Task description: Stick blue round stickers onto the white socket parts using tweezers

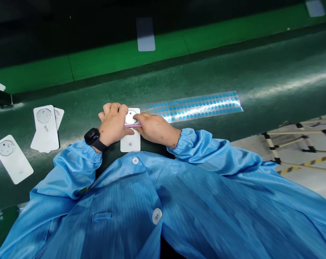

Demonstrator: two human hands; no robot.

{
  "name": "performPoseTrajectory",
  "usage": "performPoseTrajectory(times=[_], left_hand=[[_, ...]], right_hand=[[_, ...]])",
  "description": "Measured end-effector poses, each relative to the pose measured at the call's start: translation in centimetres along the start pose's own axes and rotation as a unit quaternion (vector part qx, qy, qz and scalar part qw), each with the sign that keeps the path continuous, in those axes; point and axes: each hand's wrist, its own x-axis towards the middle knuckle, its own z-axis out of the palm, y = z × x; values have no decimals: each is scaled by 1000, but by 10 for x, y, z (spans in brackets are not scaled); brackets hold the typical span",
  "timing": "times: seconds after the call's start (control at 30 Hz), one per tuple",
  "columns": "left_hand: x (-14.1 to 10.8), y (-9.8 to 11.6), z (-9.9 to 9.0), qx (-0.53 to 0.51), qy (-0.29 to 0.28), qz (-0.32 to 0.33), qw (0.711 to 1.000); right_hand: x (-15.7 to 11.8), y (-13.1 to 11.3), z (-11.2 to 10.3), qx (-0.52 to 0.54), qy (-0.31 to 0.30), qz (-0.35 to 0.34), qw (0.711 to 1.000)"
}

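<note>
The left hand [113,124] grips a white card [130,144]; the right hand [156,131] pinches a pink strip [132,126]; blue dots [195,107] lie just beside.

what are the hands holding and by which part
The left hand holds a white card by its upper left edge, and the right hand pinches a pink strip just below the card's round disc; fingers hide the exact grip.

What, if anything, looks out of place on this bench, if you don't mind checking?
At the left of the green mat, one white plate sits askew on top of another white plate, overlapping it at an angle, while a third plate lies separately.
</note>
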Motion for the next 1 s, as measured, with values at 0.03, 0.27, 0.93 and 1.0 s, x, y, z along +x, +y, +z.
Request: performPoseTrajectory(times=[0.03,0.27,0.93,1.0], left_hand=[[1,0,-1,1,-5,-3,1000],[10,3,-11,8,-23,-5,1000],[-22,-76,3,-165,495,-116,845],[-18,-78,10,-180,480,-136,848]], right_hand=[[1,0,-1,1,1,-1,1000],[8,1,-3,47,15,-4,999],[215,16,-136,154,255,96,950],[231,29,-141,34,223,129,966]])
